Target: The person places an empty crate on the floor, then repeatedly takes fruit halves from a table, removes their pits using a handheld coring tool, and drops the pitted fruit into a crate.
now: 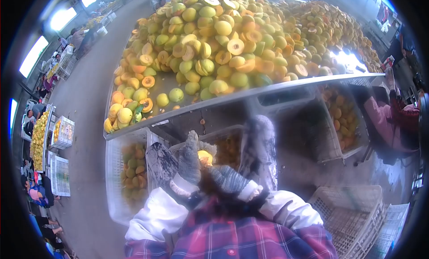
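A yellow peach (205, 157) is between my two gloved hands, above my lap. My left hand (190, 160), in a grey knit glove, is closed around its left and far side, with one finger sticking up. My right hand (229, 177), also gloved, is curled at the near right edge of the peach; its fingertips are partly hidden, and I cannot make out what they hold. Ahead, a metal table (277, 88) carries a large heap of peaches (192, 40), whole and halved, some halves showing pits or hollows.
Below the table edge stand a white crate of peaches (134, 167) at left, another crate (228, 147) behind my hands and one more (342, 120) at right. An open crate (351, 214) lies near right. A person in pink (386, 123) sits at right; others work far left.
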`<state>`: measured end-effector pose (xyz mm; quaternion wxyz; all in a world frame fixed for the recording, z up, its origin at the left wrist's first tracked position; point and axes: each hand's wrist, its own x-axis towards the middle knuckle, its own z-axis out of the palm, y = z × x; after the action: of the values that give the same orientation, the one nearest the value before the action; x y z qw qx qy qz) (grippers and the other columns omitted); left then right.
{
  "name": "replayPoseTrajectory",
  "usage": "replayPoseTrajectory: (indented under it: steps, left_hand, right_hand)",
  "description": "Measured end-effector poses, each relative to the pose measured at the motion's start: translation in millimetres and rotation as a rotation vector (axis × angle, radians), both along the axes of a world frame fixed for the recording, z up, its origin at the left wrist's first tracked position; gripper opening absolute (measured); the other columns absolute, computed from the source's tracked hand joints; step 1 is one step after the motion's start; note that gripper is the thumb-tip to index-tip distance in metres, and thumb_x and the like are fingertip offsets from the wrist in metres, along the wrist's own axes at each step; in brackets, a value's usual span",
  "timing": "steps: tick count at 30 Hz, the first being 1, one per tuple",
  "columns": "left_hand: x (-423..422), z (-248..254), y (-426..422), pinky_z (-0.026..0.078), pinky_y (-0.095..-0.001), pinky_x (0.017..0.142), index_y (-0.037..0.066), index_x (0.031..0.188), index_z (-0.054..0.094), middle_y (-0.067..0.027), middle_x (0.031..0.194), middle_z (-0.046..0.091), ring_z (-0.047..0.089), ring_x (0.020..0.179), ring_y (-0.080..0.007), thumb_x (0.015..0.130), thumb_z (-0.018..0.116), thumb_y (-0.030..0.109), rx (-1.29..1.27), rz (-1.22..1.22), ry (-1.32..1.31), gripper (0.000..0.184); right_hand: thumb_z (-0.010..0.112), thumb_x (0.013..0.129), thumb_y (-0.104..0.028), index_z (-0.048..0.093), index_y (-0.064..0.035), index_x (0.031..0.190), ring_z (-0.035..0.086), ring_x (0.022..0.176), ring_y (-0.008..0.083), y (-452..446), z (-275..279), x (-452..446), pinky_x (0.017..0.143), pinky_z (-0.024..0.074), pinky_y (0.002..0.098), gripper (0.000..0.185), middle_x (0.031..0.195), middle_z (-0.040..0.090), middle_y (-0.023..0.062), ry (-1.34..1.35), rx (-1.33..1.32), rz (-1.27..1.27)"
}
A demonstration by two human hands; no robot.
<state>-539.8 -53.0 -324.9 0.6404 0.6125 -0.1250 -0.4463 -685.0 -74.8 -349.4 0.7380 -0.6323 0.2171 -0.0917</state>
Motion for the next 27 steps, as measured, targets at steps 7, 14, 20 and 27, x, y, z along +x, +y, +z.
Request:
replayPoseTrajectory:
  steps: [7, 14, 20, 27]
  left_hand:
    - [20, 18, 11, 0.048, -0.0304, 0.065, 0.003, 0.070, 0.068, -0.0093, 0.063, 0.064, 0.060, 0.060, -0.0183, 0.100, 0.035, 0.053, 0.179, -0.470, -0.108, 0.067]
    - [-11, 48, 17, 0.048, -0.0299, 0.047, 0.001, 0.063, 0.064, -0.0130, 0.062, 0.064, 0.058, 0.048, -0.0230, 0.094, 0.043, 0.060, -0.077, 0.073, -0.171, 0.070]
    - [12, 36, 23, 0.050, -0.0321, 0.048, 0.001, 0.066, 0.064, -0.0146, 0.064, 0.064, 0.060, 0.052, -0.0248, 0.092, 0.036, 0.068, -0.039, -0.201, 0.217, 0.078]
    - [43, 14, 36, 0.052, -0.0292, 0.067, 0.001, 0.086, 0.065, -0.0082, 0.075, 0.066, 0.062, 0.068, -0.0169, 0.100, 0.034, 0.054, -0.238, 0.033, -0.076, 0.063]
  right_hand:
    - [0.052, 0.099, -0.020, 0.060, -0.0024, 0.118, 0.063, 0.096, 0.0182, -10, 33, -2, 0.083, 0.0499, 0.0292, 0.027, 0.104, 0.065, 0.0067, -0.073, 0.160, 0.169]
    - [0.053, 0.095, -0.051, 0.061, -0.0071, 0.087, 0.040, 0.045, 0.0069, 20, 11, 12, 0.043, 0.0341, 0.0237, 0.045, 0.063, 0.053, -0.0001, -0.150, 0.538, -0.059]
    - [0.055, 0.096, -0.044, 0.064, -0.0050, 0.086, 0.046, 0.052, 0.0096, 18, -9, 11, 0.051, 0.0401, 0.0263, 0.041, 0.066, 0.052, -0.0020, -0.188, 0.642, 0.013]
    - [0.051, 0.095, -0.040, 0.067, -0.0033, 0.094, 0.066, 0.084, 0.0375, 21, -78, -27, 0.075, 0.0503, 0.0452, 0.040, 0.081, 0.067, 0.0205, 0.422, -0.847, 0.047]
